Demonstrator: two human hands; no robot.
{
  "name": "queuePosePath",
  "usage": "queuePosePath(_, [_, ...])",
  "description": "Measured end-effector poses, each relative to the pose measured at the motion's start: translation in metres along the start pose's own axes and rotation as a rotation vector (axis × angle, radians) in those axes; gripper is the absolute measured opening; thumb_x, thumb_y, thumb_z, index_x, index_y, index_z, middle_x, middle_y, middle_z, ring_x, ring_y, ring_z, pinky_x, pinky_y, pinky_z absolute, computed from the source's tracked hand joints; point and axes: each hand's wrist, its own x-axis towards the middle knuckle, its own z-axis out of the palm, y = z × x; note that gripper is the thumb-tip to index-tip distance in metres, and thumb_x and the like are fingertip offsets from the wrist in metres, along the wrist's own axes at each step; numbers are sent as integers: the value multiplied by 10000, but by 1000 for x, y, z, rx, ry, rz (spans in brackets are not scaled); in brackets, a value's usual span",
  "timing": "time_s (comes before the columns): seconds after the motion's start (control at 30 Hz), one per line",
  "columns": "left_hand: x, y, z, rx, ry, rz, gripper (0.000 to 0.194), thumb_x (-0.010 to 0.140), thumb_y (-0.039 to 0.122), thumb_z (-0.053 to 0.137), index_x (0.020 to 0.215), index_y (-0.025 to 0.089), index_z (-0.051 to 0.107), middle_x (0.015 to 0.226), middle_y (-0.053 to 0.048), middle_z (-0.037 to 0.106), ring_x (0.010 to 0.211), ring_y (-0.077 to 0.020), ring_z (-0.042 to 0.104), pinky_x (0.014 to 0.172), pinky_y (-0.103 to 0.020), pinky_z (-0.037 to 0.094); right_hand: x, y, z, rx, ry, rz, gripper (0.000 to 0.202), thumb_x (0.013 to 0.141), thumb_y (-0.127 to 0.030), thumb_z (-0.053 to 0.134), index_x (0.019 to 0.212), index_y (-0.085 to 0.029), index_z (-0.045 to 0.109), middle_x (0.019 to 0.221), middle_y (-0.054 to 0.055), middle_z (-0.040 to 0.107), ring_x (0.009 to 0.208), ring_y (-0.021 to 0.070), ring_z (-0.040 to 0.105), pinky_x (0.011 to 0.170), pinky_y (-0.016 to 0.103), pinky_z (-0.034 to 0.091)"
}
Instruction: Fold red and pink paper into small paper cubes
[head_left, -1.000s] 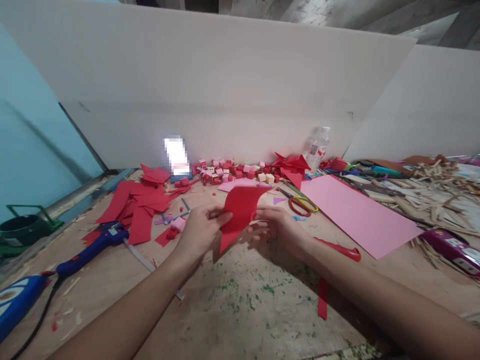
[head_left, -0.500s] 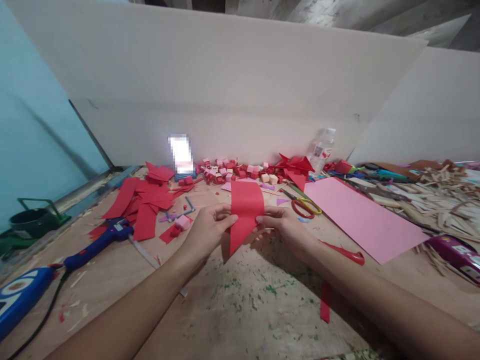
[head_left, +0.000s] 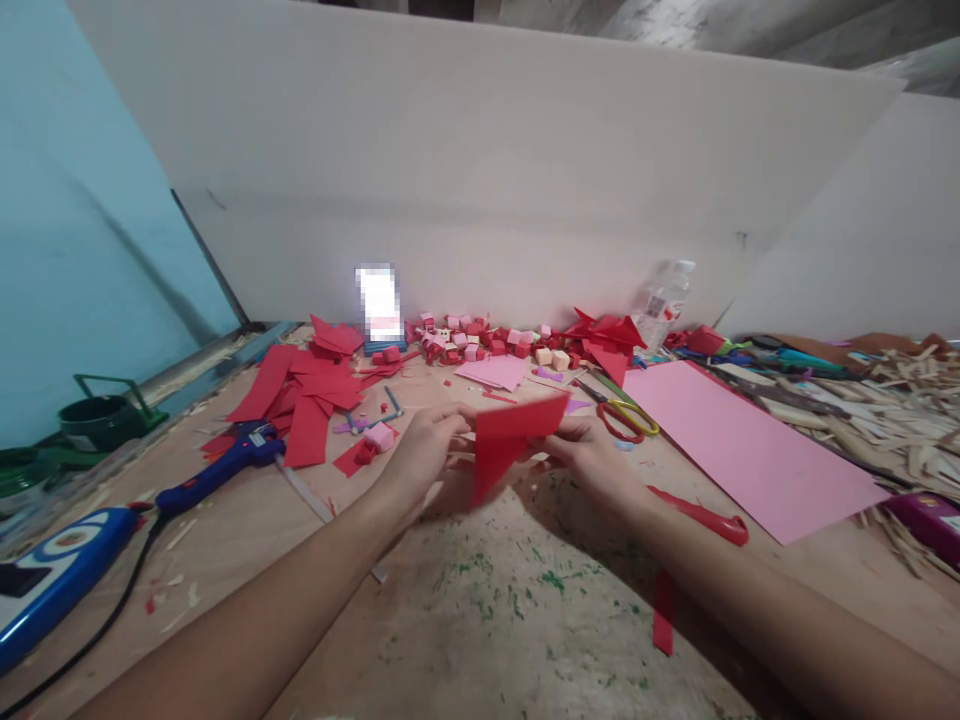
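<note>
A red sheet of paper (head_left: 511, 432) is held up above the middle of the table, its flat top edge slanting up to the right and its lower end coming to a point. It is a little blurred. My left hand (head_left: 439, 440) has its fingers closed at the left edge of the sheet. At the right edge, my right hand (head_left: 585, 450) grips it, with some fingertips hidden behind the paper. Just beyond the sheet lie pale pink paper pieces (head_left: 495, 373). Scissors (head_left: 626, 418) with red and yellow handles rest beyond my right hand.
Left are red paper pieces (head_left: 307, 420), a blue glue gun (head_left: 217, 475) and a green bucket (head_left: 97, 420). Small red and pink cubes (head_left: 480, 340), a lit phone (head_left: 380, 305) and a bottle (head_left: 666, 300) line the back. A pink sheet (head_left: 750, 450) and wood scraps (head_left: 862, 400) lie right.
The red paper has tilted: its curved top has flattened into a slanting edge, uncovering the pink pieces behind. Both hands still hold it. The whole view has shifted slightly.
</note>
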Motion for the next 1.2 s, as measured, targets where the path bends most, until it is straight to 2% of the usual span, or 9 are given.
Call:
queuePosePath(0.1, [-2,1,1,-7,13,-32,192,741,350,699,808,181,638,800,-19,695,641,-152,649,546,-226,443,-2,0,2,-92,26,-69,215,729,-275,664,838,-233,845,878,71,795,805,244,703,689,349,546])
queuePosePath(0.2, [-3,-1,2,48,-60,-55,287,712,362,769,906,174,670,761,-27,689,665,-174,647,571,-244,446,-4,-1,4,-96,20,-101,209,749,-282,656,838,-254,844,931,62,801,887,261,702,729,358,548])
queuePosePath(0.33, [-1,-4,2,207,-63,72,246,748,367,729,868,152,722,878,-74,731,794,-211,662,670,-286,468,-4,-3,5,18,20,3,249,722,-275,719,940,-226,830,953,73,791,851,244,695,698,330,529])
queuePosePath(0.43, [1,-3,0,269,-55,143,209,759,343,711,847,155,732,876,-67,739,807,-213,659,702,-295,472,-3,-4,3,176,35,127,327,714,-297,748,1022,-204,806,902,86,768,806,231,683,647,303,510])
queuePosePath(0.53, [1,-3,1,273,-67,163,169,775,306,697,845,157,731,863,-57,740,789,-200,658,695,-285,474,-2,-2,2,202,-3,166,304,774,-430,747,948,-186,798,865,92,739,773,220,658,625,293,487])
queuePosePath(0.63, [-1,-3,1,259,-82,139,162,796,296,687,868,158,732,861,-51,743,768,-190,656,681,-277,471,-2,0,2,67,-59,122,344,780,-504,769,841,-166,782,824,81,719,711,197,618,611,292,453])
queuePosePath(0.77, [-2,-4,2,249,-83,137,177,816,312,687,873,154,743,882,-55,748,781,-189,656,692,-276,464,-2,1,2,-37,-36,85,337,755,-492,791,818,-161,783,793,62,709,682,177,580,594,287,413])
queuePosePath(1.07, [-2,-8,1,154,-102,64,236,843,371,677,835,141,726,833,-63,731,736,-191,652,675,-289,478,-3,0,1,-41,-1,96,288,753,-457,784,798,-172,782,798,47,716,685,161,564,599,280,404])
queuePosePath(1.2, [-1,-7,0,210,-86,80,228,847,356,669,826,137,732,843,-63,732,734,-183,648,656,-270,459,-2,0,1,-51,-2,88,288,730,-445,785,766,-160,770,747,45,699,650,155,549,578,279,391])
